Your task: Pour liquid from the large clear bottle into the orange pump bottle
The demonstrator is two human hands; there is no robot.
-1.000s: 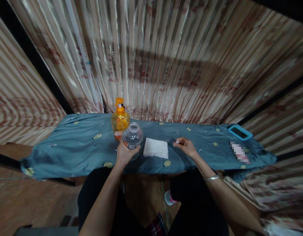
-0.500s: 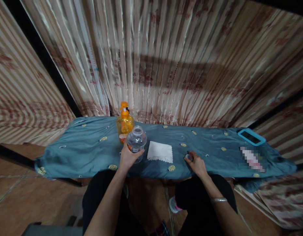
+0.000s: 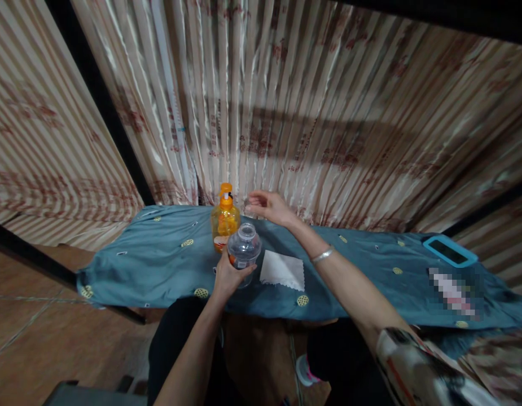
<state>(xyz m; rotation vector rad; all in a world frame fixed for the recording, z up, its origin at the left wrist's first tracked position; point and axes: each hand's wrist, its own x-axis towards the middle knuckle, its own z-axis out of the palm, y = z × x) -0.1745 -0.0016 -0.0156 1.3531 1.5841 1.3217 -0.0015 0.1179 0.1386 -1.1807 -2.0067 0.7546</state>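
My left hand (image 3: 232, 277) is wrapped around the side of a clear plastic bottle (image 3: 245, 248) with an open, uncapped mouth. The bottle stands upright on the cloth-covered table. Just behind it is a translucent orange pump bottle (image 3: 225, 220) with an orange pump head. My right hand (image 3: 271, 207) is in the air to the right of the pump head, apart from it. Its fingers are stretched out and slightly curved, and nothing shows in them. A folded white cloth (image 3: 283, 269) with a scalloped edge lies right of the clear bottle, left of my right forearm.
A blue patterned cloth (image 3: 159, 270) covers the narrow table. At its right end lie a blue-framed device (image 3: 450, 251) and a blurred-out flat item (image 3: 453, 292). A striped curtain (image 3: 286, 113) hangs close behind, and dark posts (image 3: 95, 96) stand at the sides.
My right hand has left a small round clear piece on the table and moved up and left towards the pump bottle. That piece is now out of sight. My left hand stays on the clear bottle.
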